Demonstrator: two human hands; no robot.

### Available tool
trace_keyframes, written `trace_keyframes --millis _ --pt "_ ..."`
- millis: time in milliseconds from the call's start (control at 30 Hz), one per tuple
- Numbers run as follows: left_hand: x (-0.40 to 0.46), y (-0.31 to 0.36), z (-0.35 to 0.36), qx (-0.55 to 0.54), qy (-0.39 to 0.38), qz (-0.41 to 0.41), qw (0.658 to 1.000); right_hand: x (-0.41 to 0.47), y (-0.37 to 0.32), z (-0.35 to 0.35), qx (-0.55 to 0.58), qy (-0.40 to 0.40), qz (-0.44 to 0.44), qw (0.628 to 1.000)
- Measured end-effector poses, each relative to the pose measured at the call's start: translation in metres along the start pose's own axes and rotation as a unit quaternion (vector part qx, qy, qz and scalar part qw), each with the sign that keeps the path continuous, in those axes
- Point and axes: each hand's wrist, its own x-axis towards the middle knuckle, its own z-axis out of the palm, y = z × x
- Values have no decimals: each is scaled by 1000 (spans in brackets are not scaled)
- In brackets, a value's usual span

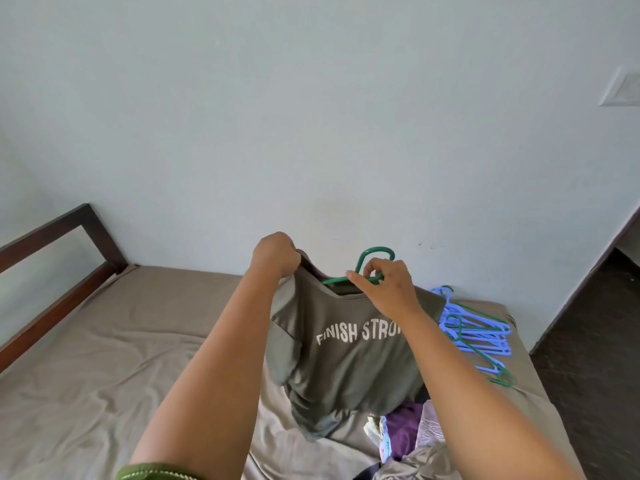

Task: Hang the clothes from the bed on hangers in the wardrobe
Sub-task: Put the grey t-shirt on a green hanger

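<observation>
An olive-grey T-shirt with white lettering hangs in the air over the bed. My left hand grips the shirt's left shoulder at the collar. A green plastic hanger sits in the neck opening, only its hook and part of one arm showing. My right hand holds the hanger just under the hook, with the forefinger stretched toward the collar. The shirt's lower hem rests crumpled on the bed. No wardrobe is in view.
A pile of blue and green hangers lies on the bed's right side. More clothes, purple and pale, are heaped near the bottom edge. A dark wooden bed frame stands at left. Dark floor lies to the right.
</observation>
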Motion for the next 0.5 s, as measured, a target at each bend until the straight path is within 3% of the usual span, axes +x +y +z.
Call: trace_keyframes --millis 133,200,333,400,500 --pt "8 1 -3 -185 -136 -47 972 8 -9 -10 -91 -172 -29 980" --pt "12 -9 -13 -213 -173 -61 960 13 -4 -22 -129 -206 -25 970" --pt "19 -21 -45 26 -218 -26 975 12 -13 -45 -69 -229 -27 971" --pt "21 -13 -50 48 -212 14 976 9 -26 -46 -42 -266 -29 963" --pt "25 2 -40 -118 -120 75 983 13 -37 -37 -25 -231 -30 972"
